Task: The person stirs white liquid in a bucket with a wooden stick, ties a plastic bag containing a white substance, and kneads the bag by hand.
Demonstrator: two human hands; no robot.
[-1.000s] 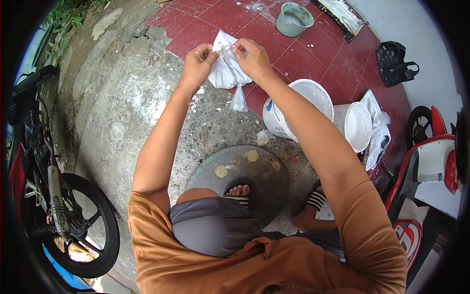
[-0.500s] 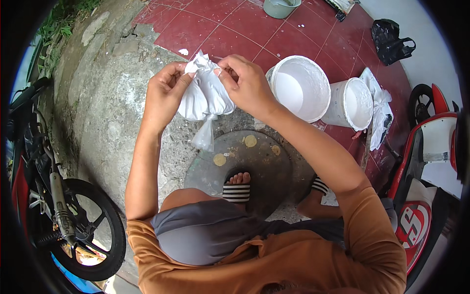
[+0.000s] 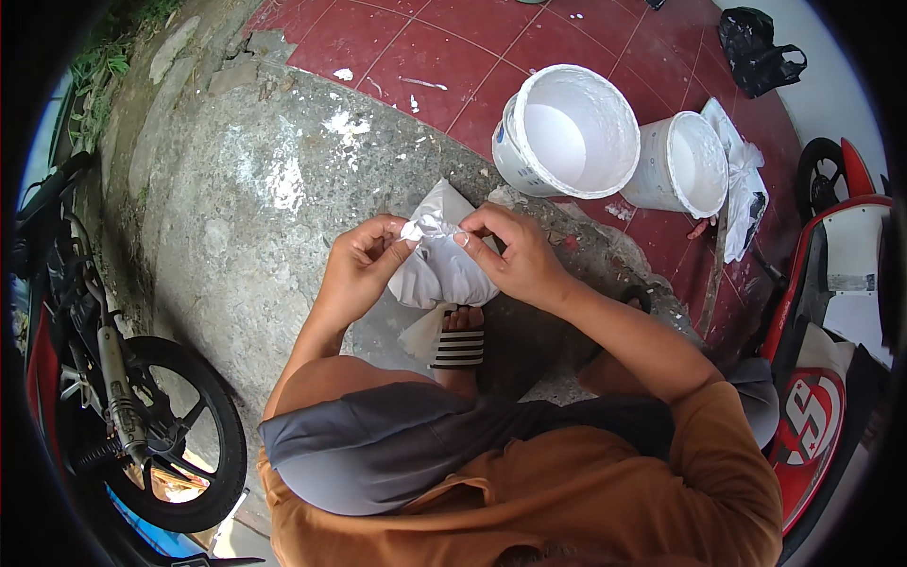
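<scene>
Left hand (image 3: 364,265): closed; pinching one side of the twisted neck of the white bag (image 3: 439,274) between thumb and bent fingers;
Right hand (image 3: 515,255): closed; pinching the opposite side of the same neck with thumb and fingers; angled in from the right;
Bag position: centred in front of the body, between and below both hands; bulging below the neck; spreading into a pale corner above; trailing a clear tail at lower left; overlapping the striped sandal (image 3: 460,350) in view; touching it or held clear, cannot tell;
Large bucket (image 3: 521,161): set upright beyond the right hand; smeared white at the rim; coated white inside;
Small bucket (image 3: 650,180): set just to the right of the large one; coated white inside;
Crumpled bag (image 3: 744,175): placed just beside the small bucket, on its right; printed dark in part;
Black bag (image 3: 756,52): placed farther off, near the pale wall (image 3: 836,80);
Floor: paved with red tiles (image 3: 557,38) at the far right; surfaced in rough concrete (image 3: 217,246) at the left; spotted white on both;
Edges of view: occupied by a dark motorbike (image 3: 123,406) at left and a red-and-white motorbike (image 3: 812,416) at right
</scene>
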